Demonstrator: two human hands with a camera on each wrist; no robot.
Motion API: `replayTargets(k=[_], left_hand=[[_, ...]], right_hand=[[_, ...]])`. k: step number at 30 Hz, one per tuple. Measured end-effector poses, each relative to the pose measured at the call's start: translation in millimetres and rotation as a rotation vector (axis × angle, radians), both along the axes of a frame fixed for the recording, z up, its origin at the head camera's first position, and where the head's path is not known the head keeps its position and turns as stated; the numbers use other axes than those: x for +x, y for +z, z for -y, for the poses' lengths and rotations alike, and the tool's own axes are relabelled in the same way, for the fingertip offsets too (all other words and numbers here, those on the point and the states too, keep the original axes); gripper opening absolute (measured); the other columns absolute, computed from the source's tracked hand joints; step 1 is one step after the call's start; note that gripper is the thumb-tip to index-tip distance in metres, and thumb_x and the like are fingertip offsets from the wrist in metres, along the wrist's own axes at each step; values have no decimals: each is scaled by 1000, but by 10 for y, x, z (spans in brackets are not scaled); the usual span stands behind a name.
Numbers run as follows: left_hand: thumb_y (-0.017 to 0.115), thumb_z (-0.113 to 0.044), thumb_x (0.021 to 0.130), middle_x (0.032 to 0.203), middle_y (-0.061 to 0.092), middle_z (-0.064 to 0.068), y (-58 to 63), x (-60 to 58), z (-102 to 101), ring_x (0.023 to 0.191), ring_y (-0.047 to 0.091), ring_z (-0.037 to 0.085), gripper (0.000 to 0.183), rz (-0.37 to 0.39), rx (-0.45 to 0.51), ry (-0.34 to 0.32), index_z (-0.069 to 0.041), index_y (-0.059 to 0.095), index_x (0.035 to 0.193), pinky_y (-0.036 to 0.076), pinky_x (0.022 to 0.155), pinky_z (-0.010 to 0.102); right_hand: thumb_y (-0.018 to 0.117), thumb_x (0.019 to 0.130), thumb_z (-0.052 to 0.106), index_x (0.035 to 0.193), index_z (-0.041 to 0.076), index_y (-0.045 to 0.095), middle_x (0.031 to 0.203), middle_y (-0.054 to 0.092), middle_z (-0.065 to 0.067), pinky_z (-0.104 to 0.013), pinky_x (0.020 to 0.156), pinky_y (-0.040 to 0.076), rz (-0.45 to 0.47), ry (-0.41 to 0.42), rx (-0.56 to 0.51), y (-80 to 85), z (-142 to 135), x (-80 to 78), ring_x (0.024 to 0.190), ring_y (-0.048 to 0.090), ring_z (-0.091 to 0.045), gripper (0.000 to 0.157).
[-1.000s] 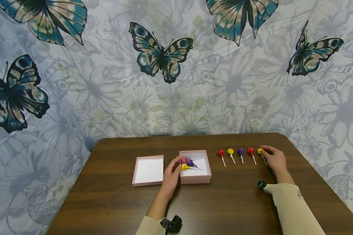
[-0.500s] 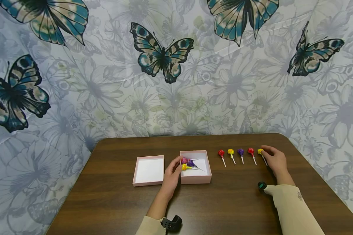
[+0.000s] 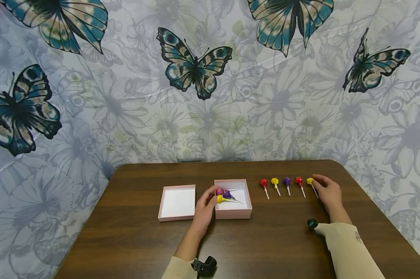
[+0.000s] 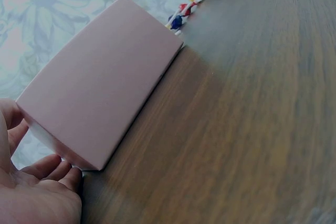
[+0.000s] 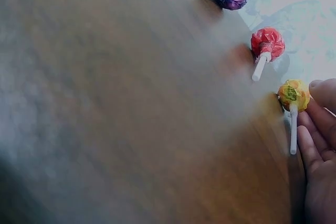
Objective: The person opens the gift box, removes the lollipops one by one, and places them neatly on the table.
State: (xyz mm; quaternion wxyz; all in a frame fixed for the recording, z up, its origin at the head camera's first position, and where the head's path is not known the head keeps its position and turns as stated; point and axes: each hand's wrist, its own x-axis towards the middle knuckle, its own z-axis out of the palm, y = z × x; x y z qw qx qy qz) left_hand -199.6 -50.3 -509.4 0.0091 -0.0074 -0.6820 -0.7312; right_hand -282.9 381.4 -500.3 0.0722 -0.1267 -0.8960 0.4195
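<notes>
My left hand holds the left wall of an open pink box, thumb at the rim and other fingers along the side in the left wrist view. Inside the box lie a pink lollipop, a purple lollipop and a yellow one, close to my left fingertips. On the right, my right hand pinches the head of a yellow lollipop with thumb and fingers, its white stick pointing toward me. That lollipop is the rightmost in a row with a red lollipop, a purple lollipop, another yellow one and another red one.
Left of the box lies its white-lined pink lid, inner side up. Everything rests on a brown wooden table with rounded far corners. A butterfly-printed cloth hangs behind the table's far edge.
</notes>
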Motion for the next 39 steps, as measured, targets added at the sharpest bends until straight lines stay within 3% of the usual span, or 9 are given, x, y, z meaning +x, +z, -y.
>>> replayTargets(k=[12, 16, 19, 22, 25, 27, 29, 39], left_hand=[[49, -11, 104, 153, 48, 15, 2, 3, 8, 146, 39, 35, 38, -1, -4, -2, -10, 55, 142, 27, 123, 54], [49, -11, 104, 153, 48, 15, -2, 3, 9, 146, 39, 35, 38, -1, -2, -5, -9, 54, 142, 27, 122, 54], [48, -10, 104, 153, 48, 15, -5, 3, 5, 145, 39, 35, 39, 0, 2, -4, -10, 54, 142, 28, 122, 54], [48, -9, 104, 152, 48, 15, 0, 3, -1, 145, 39, 35, 38, -2, 10, -5, -9, 54, 142, 28, 122, 53], [48, -10, 104, 152, 48, 16, 7, 5, -1, 146, 39, 35, 38, -4, 11, -6, -8, 54, 142, 27, 122, 53], [48, -10, 104, 153, 48, 16, 13, 7, 3, 146, 39, 35, 38, -1, 9, -4, -8, 54, 142, 27, 123, 53], [49, -11, 104, 153, 47, 15, 14, 10, 7, 146, 39, 35, 38, 0, 5, -4, -9, 54, 142, 27, 122, 53], [50, -12, 104, 153, 47, 14, 12, 15, 5, 146, 38, 35, 39, 8, 16, -12, -10, 54, 142, 28, 122, 53]], right_hand=[[48, 104, 36, 138, 4, 57, 144, 53, -26, -58, 108, 38, 4, -4, 14, 109, 72, 65, 135, 43, -46, 47], [47, 104, 37, 136, 6, 60, 139, 58, -23, -38, 91, 48, -30, -17, 48, 168, 127, 85, 128, 52, -41, 47], [47, 104, 38, 134, 7, 62, 136, 62, -22, -24, 79, 44, -67, -23, 81, 234, 168, 96, 124, 57, -39, 46], [47, 104, 37, 131, 7, 64, 133, 64, -22, -18, 75, 42, -108, -23, 110, 311, 213, 114, 123, 60, -39, 44], [50, 103, 36, 129, 8, 66, 130, 66, -21, -13, 73, 42, -146, -25, 118, 384, 273, 137, 101, 68, -6, 41], [52, 102, 35, 127, 9, 67, 129, 67, -21, -9, 71, 41, -168, -20, 110, 423, 325, 155, 88, 56, 15, 39], [54, 102, 35, 127, 9, 68, 129, 67, -22, -6, 69, 42, -187, -13, 95, 451, 376, 168, 82, 37, 28, 38], [55, 101, 39, 133, 11, 64, 134, 64, -21, -3, 71, 44, -216, 75, 20, 619, 605, 272, 89, 44, 26, 43]])
